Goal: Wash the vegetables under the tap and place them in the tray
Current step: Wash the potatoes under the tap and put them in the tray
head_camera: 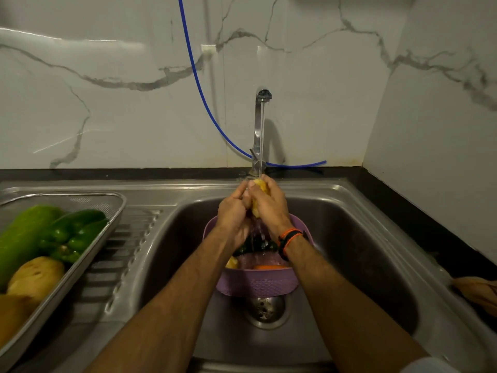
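A pale yellow, rough-skinned potato (258, 196) sits under the thin stream from the tall chrome tap (259, 130), above the middle of the stainless-steel sink basin (349, 238). The left hand (233, 214) and right hand (269, 205) meet around it, the fingers of both curled and gripping the potato from either side; an orange-and-black band (289, 239) circles the right wrist. Water falls past the hands into a round lilac plastic colander with a perforated wall (255, 284), which stands over the drain (266, 309) and holds dark green and orange produce, partly hidden by the wrists. Open basin lies to the right and left of the colander. On the ribbed steel draining board (121, 265) to the left rests a rectangular steel mesh tray (107, 208), rim raised, carrying a long green gourd (24, 235), glossy green peppers (75, 235) and two potatoes (35, 278). A blue hose (199, 84) curves down the veined marble wall behind the tap, and a brown cloth (476, 292) lies at the sink's right edge on the black tabletop (403, 208).
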